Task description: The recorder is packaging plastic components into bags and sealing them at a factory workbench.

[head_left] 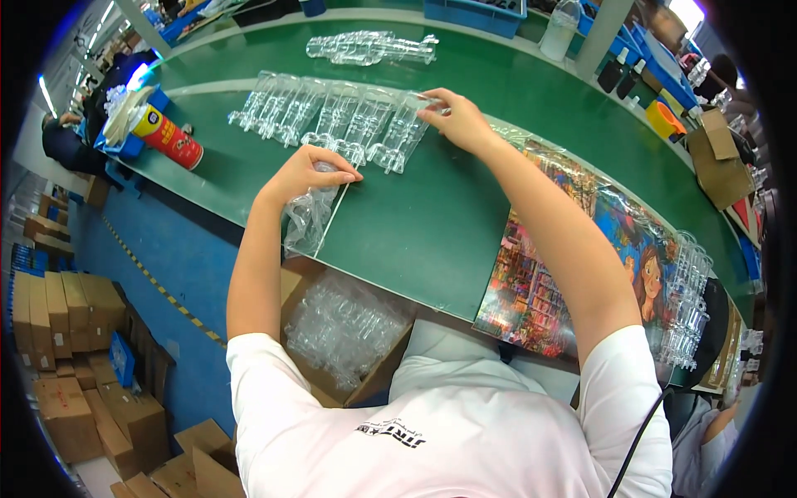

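Observation:
Clear plastic molded parts (336, 112) lie side by side in a slanting row on the green bench (407, 241). My right hand (457, 120) is closed at the row's right end, its thumb and fingers on the upper end of the last clear plastic part (400, 137). Nearer to me, my left hand (311, 174) is closed with its fingertips pressed together, just below the row. A crumpled clear plastic bag (309, 222) hangs from under that hand, over the bench's front edge. What lies inside the left palm is hidden.
Below the bench edge stands a cardboard box (386, 365) with bagged clear parts. A colorful printed sheet (531, 282) lies under my right forearm, with more clear parts (687, 303) beyond. A red and yellow can (170, 139) stands left; stacked clear pieces (369, 48) lie farther back.

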Demonstrator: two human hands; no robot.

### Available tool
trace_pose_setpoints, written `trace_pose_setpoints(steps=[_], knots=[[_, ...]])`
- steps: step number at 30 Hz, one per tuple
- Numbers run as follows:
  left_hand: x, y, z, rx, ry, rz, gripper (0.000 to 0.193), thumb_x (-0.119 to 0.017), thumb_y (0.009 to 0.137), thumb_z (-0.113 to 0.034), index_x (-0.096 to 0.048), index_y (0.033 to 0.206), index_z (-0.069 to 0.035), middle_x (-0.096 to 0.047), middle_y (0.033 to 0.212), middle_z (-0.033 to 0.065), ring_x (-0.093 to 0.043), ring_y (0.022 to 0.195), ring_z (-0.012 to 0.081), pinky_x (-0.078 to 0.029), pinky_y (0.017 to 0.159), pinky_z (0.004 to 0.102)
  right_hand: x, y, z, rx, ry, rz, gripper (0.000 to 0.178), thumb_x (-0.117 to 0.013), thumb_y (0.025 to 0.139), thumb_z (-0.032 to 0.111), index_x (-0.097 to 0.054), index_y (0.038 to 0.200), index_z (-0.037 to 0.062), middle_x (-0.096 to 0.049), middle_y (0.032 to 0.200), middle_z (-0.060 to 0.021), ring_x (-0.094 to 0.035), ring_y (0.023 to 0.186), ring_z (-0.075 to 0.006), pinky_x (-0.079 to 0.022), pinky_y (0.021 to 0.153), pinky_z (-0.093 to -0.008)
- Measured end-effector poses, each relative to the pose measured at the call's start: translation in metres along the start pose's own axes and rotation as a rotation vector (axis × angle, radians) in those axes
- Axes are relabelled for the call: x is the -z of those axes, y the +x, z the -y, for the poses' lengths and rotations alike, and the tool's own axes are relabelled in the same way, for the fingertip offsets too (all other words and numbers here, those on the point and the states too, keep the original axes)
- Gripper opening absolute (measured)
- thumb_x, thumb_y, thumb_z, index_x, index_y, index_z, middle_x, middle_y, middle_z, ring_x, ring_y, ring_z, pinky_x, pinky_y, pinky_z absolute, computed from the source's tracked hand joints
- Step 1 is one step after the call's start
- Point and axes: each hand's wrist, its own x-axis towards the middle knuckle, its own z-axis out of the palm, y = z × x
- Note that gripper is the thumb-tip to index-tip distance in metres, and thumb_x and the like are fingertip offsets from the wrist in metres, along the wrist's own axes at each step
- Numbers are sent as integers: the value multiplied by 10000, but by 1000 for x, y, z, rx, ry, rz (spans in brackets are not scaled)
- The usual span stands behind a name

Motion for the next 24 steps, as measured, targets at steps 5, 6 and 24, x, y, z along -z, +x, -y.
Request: trace_pose_setpoints(steps=[5,6,24], knots=[[12,18,4,-21,22,9,124,-691,780,-59,-685,866,30,-684,905,103,-638,819,144,-495,766,259,3,4,0,25,-63,-57,391,-666,816,286,-577,1152,106,-634,994,-96,-598,804,-179,-490,738,-322],[13,20,2,-36,14,3,126,-693,778,-60,-683,861,34,-683,892,112,-642,810,152,-501,761,265,4,3,0,11,-63,-55,401,-664,817,284,-567,1162,104,-623,1015,-101,-599,806,-185,-486,753,-326],[-207,-189,293,703,-702,-515,237,-585,836,-250,-667,880,-32,-619,643,45,-468,475,96,-350,431,231,84,-246,99,130,164,162,343,-542,760,-99,-557,1088,1,-507,1194,-179,-564,818,-166,-472,687,-260]])
